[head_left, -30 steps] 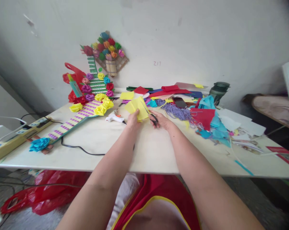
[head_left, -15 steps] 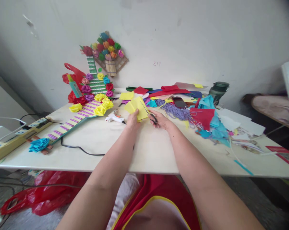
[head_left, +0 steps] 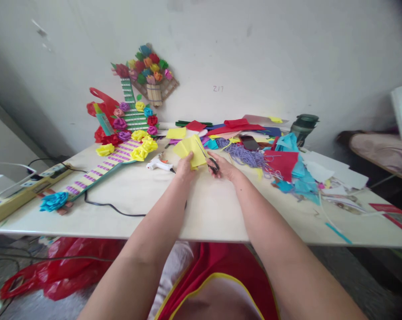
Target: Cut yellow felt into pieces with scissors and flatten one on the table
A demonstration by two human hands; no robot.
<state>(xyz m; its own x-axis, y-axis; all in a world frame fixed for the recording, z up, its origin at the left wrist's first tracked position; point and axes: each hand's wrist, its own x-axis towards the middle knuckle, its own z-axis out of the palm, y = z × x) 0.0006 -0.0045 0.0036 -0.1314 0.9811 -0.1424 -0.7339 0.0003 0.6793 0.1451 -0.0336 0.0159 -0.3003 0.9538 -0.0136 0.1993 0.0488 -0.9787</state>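
Note:
My left hand (head_left: 185,168) pinches a folded yellow paper sheet (head_left: 188,148) and holds it up over the middle of the white table (head_left: 154,213). Just right of it, my right hand (head_left: 223,168) grips black-handled scissors (head_left: 210,161). Their blades lie against the right edge of the yellow sheet. A white glue gun (head_left: 159,165) lies on the table close to the left of my left hand, its black cord (head_left: 110,206) trailing toward the near edge.
Paper-flower crafts (head_left: 130,129) and a striped panel (head_left: 97,171) fill the left. A power strip (head_left: 24,189) sits far left. Coloured paper scraps (head_left: 287,164), purple yarn (head_left: 244,155), a phone (head_left: 250,142) and a green bottle (head_left: 303,126) crowd the right.
Almost nothing has changed; both hands stay at the yellow sheet, with only a slight shift of the scissors along its edge.

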